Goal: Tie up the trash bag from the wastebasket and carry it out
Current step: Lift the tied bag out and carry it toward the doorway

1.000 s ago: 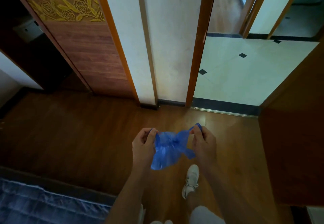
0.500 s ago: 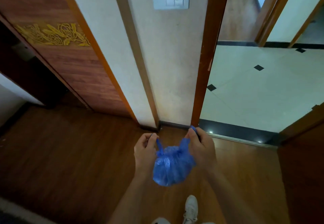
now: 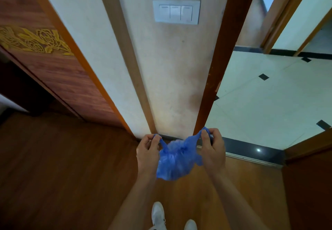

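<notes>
Pinching one stretched ear of the blue trash bag in each of left hand and right hand, hung between them above the wooden floor (knot unclear): thin plastic likely to tear or slip if pulled harder.

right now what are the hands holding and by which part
Both hold the blue trash bag: the left hand pinches one pulled-up strip at its top, the right hand the other, and the bag hangs between them.
</notes>
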`<state>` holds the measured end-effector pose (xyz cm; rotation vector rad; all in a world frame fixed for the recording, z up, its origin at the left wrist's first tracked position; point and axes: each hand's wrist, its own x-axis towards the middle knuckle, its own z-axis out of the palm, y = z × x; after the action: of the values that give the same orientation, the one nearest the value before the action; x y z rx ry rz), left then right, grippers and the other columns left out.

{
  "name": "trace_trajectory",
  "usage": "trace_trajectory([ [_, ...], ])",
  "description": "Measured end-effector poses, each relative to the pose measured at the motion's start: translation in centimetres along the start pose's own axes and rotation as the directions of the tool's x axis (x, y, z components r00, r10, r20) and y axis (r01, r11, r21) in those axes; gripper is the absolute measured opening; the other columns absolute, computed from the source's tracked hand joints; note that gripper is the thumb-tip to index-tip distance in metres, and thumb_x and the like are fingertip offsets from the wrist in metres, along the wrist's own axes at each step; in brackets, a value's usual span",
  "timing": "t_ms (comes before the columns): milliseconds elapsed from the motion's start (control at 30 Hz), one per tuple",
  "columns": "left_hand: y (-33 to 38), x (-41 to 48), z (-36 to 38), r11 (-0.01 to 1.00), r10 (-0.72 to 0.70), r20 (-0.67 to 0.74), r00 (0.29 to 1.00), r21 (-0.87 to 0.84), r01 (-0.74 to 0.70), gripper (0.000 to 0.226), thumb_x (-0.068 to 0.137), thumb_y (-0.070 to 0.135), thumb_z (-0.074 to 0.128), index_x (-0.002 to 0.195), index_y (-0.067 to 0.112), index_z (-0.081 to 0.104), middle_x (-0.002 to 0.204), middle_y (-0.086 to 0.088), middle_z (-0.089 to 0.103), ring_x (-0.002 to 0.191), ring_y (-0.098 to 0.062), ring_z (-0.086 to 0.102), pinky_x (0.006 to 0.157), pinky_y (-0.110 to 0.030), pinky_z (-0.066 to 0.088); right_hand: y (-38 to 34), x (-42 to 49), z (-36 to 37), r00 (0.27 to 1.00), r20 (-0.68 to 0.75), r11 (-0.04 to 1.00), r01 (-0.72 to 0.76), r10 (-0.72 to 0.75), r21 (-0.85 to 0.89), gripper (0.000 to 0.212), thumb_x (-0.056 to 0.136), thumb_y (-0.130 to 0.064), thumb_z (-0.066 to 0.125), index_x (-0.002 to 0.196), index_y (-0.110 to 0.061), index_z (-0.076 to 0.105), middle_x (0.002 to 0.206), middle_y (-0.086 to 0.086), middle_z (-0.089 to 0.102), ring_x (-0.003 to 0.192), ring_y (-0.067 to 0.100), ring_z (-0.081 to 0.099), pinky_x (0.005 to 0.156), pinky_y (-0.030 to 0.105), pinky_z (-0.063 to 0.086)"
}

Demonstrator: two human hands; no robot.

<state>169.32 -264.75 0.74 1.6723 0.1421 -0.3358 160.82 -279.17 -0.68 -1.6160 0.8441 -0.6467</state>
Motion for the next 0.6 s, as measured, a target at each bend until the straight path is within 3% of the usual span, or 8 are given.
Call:
trace_trajectory([
  [100, 0.7, 2.0, -0.2, 0.999, -0.036, 0.042, 0.998, -0.021, 0.037, 0.015, 0.097, 0.021, 0.058, 0.089, 0.015, 0.069, 0.064, 0.003, 0.06, 0.054, -0.005, 0.053, 0.054, -0.023, 0.045, -0.7, 1.3, 1.3, 1.0, 0.01, 0.999, -0.013, 0.012, 0.046, 0.023, 0.101, -0.023, 0.052, 0.083, -0.01, 0.057, 0.066, 0.001, 0.052, 0.057, 0.004, 0.049, 0.054, 0.018, 0.044],
  [233, 1.6, 5.2, -0.8, 1.0, -0.028, 0.1, 0.995, 0.015, 0.027, 0.014, 0.096, 0.018, 0.06, 0.087, 0.012, 0.068, 0.061, 0.0, 0.057, 0.049, -0.003, 0.051, 0.048, -0.018, 0.044, -0.8, 2.7, 3.7, 0.999, -0.001, 0.997, -0.042, 0.042, 0.06, 0.026, 0.1, -0.02, 0.054, 0.08, -0.004, 0.057, 0.065, 0.005, 0.051, 0.056, 0.002, 0.047, 0.054, 0.017, 0.042],
  [367, 0.9, 8.2, -1.8, 0.994, 0.022, 0.164, 0.986, 0.101, -0.039, 0.01, 0.093, 0.018, 0.064, 0.086, 0.017, 0.07, 0.071, 0.002, 0.069, 0.064, -0.007, 0.065, 0.064, -0.025, 0.054, -0.1, 3.5, 7.3, 0.993, -0.012, 0.986, -0.111, 0.114, 0.123, 0.027, 0.1, -0.016, 0.054, 0.081, 0.002, 0.057, 0.067, 0.008, 0.051, 0.055, 0.001, 0.047, 0.053, 0.016, 0.042],
  [600, -4.3, 15.4, -2.5, 0.962, 0.046, 0.259, 0.965, 0.248, -0.112, 0.01, 0.093, 0.014, 0.064, 0.084, 0.014, 0.068, 0.076, -0.012, 0.068, 0.074, -0.024, 0.067, 0.069, -0.036, 0.056, 5.1, 6.1, 13.7, 0.978, 0.003, 0.976, -0.21, 0.211, 0.051, 0.019, 0.099, -0.021, 0.055, 0.081, -0.016, 0.059, 0.072, 0.003, 0.058, 0.06, -0.003, 0.056, 0.058, 0.011, 0.046],
])
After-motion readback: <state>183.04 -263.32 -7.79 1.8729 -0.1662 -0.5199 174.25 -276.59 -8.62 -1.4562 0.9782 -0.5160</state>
